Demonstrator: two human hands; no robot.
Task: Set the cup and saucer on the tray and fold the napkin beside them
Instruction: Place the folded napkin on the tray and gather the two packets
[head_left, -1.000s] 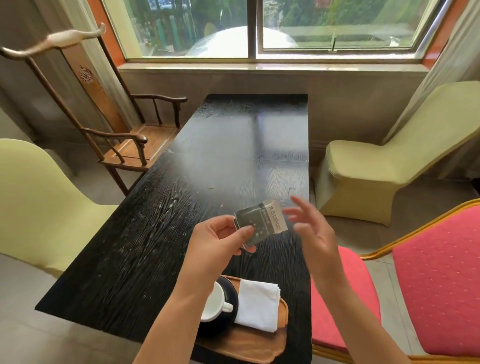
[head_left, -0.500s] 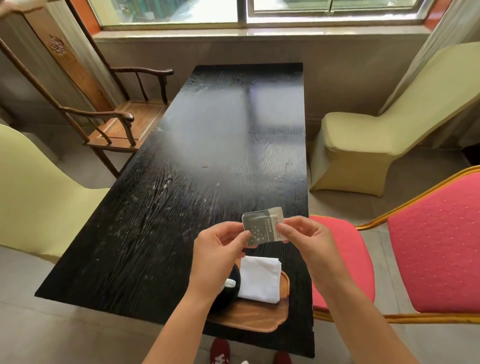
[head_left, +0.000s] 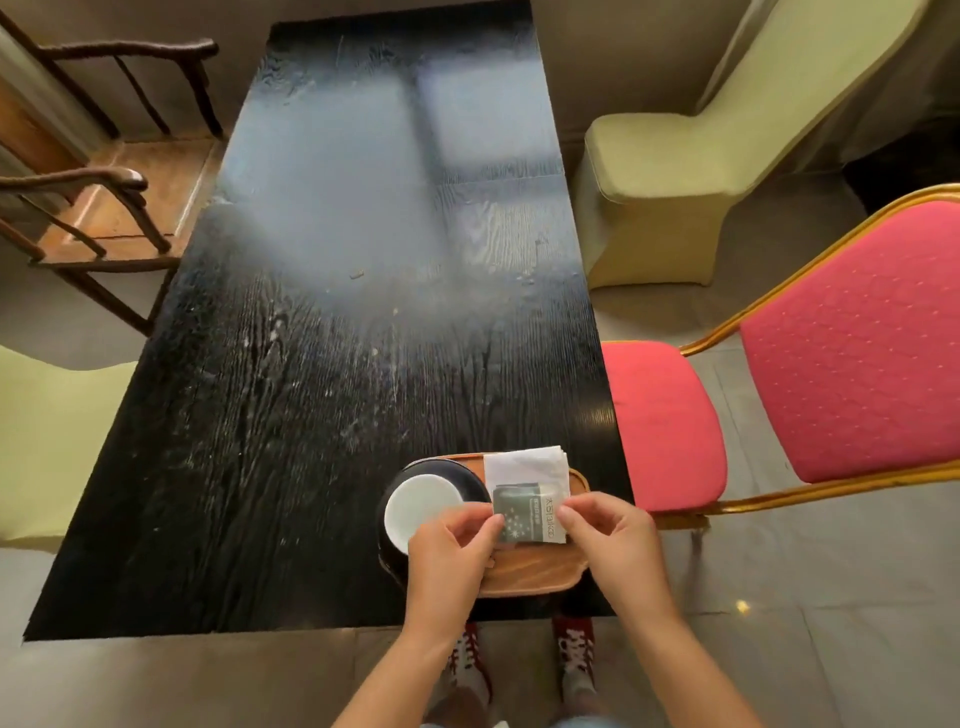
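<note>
A wooden tray (head_left: 540, 571) lies at the near right corner of the black table (head_left: 322, 395). On its left half a white cup (head_left: 421, 506) stands on a dark saucer (head_left: 470, 480). A folded white napkin (head_left: 524, 465) lies on the tray's right half. Just above the napkin, both hands pinch a small grey-green sachet (head_left: 527, 512): my left hand (head_left: 452, 551) holds its left edge, my right hand (head_left: 608, 540) its right edge. My left hand hides the cup's near side.
A red chair with a gold frame (head_left: 841, 353) stands close on the right, a pale green covered chair (head_left: 670, 171) behind it. Another green chair (head_left: 47, 436) and a wooden armchair (head_left: 98, 202) are on the left. My shoes show under the table edge.
The view has tilted down toward the tray. Both hands have lowered the sachet from above the table to just over the napkin; my right hand took hold of it a moment earlier.
</note>
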